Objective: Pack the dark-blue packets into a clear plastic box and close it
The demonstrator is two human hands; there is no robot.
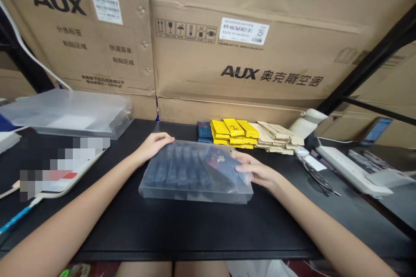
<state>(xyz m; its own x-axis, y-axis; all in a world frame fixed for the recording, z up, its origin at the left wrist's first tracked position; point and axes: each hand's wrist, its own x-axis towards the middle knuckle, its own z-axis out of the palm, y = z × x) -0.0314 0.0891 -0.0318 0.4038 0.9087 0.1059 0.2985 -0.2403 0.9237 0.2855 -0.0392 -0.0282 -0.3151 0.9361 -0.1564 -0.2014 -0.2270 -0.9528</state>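
A flat frosted plastic box [195,173] lies on the black table [195,225] in front of me. Several dark blue packets show through it in a row, with one loose dark packet bearing a red mark at its right. My left hand [152,145] rests on the box's far left corner, fingers curled over the edge. My right hand [256,172] lies against the box's right end, fingers stretched along its flap.
Behind the box lie stacks of blue packets [204,131], yellow packets [234,132] and cream packets [276,136]. Frosted plastic boxes [71,112] are piled at the left. A white device [354,173] and a white lamp base [307,123] stand at the right. Big cardboard cartons [260,52] wall the back.
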